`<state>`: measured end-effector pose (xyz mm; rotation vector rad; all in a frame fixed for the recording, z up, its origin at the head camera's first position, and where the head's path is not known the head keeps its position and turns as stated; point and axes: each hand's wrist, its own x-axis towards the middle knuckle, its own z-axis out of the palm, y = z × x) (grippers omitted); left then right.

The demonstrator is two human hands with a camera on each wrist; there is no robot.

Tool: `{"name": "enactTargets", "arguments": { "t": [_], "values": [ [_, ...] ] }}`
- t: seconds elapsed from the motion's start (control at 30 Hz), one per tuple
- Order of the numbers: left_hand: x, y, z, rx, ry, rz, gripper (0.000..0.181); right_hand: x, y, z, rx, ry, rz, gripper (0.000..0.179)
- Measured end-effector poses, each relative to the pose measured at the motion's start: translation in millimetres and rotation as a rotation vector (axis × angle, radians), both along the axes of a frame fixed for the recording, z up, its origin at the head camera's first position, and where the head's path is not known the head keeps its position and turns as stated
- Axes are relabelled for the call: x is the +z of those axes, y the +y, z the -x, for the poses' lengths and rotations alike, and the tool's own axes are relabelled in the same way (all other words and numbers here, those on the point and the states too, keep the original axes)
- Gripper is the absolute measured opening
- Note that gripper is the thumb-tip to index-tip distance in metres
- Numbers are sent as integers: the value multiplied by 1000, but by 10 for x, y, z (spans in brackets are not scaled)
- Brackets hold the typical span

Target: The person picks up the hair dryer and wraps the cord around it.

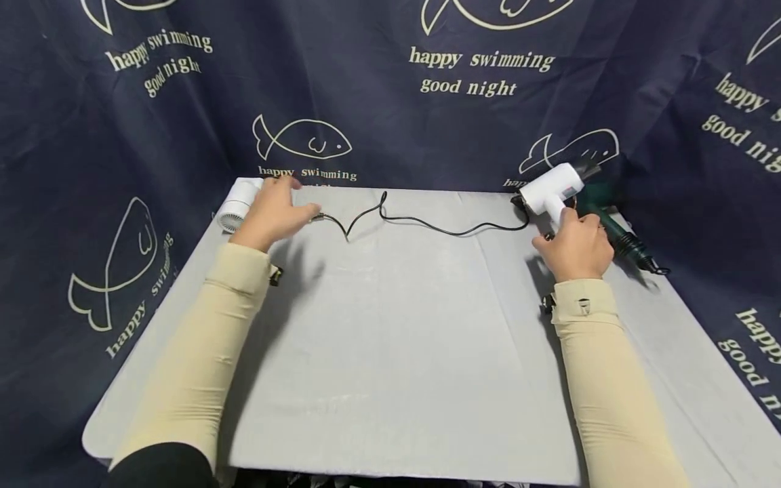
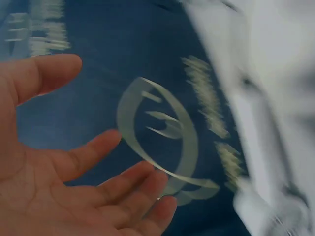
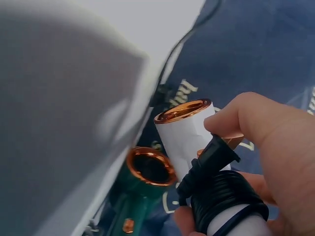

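My right hand [image 1: 576,247] grips a white hair dryer [image 1: 552,188] by its handle, raised at the table's back right. In the right wrist view the white hair dryer [image 3: 184,135] shows a copper-coloured rim, and black cord [image 3: 226,201] is wound round its handle. Beside it stands a dark green hair dryer [image 1: 616,230], partly hidden by my hand and the white one. Fingers spread and holding nothing, my left hand [image 1: 277,213] hovers near the back left corner. Next to it lies a white appliance with a round grille [image 1: 234,210], blurred in the left wrist view and partly covered in the head view.
A thin black cable [image 1: 427,222] runs in bends along the back of the white table [image 1: 390,339], from near my left hand toward the white hair dryer. Dark blue curtains [image 1: 390,102] with fish drawings hang close behind and at both sides.
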<state>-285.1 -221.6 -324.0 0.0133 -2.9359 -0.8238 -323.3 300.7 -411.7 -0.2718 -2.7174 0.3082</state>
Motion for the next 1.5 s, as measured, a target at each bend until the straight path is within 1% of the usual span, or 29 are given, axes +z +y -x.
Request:
{"name": "enactTargets", "arguments": {
  "t": [0.1,0.13,0.2,0.3,0.4,0.5,0.63,0.73,0.83,0.97,1.07,1.13,1.23,1.3,1.37,1.5],
  "values": [
    [-143,-291,145,107,-74,132,79,-41,15,16,16,-32,-21,70],
    [-186,-379,181,131,-85,168,81,-51,16,22,24,-40,-21,70],
    [-257,-532,238,172,-114,210,84,-66,15,28,41,-55,-5,72],
    [-342,-710,297,215,-141,210,84,-90,9,37,60,-79,49,76],
    [-419,-822,336,246,-162,197,85,-112,-13,43,81,-94,108,80],
    [-496,-885,367,264,-173,202,85,-141,-37,61,114,-108,172,80],
    [-618,-933,437,296,-175,223,83,-172,-66,65,146,-121,262,75],
    [-691,-985,479,329,-172,223,84,-177,-75,54,150,-133,285,75],
    [-748,-1048,509,352,-153,212,85,-177,-69,53,155,-151,285,78],
    [-780,-1104,501,359,-111,205,83,-182,-40,59,180,-198,293,84],
    [-778,-1156,474,373,-112,182,86,-193,3,67,192,-244,285,92],
    [-768,-1196,455,385,-146,162,92,-198,21,75,200,-266,276,97],
    [-719,-1232,402,387,-224,143,100,-200,24,83,216,-276,268,101],
    [-673,-1244,361,381,-279,134,99,-202,14,83,227,-279,263,103],
    [-638,-1253,330,368,-320,128,95,-202,7,79,235,-287,254,105],
    [-647,-1296,315,353,-348,108,91,-191,-19,69,241,-308,228,109]
  ]
}}
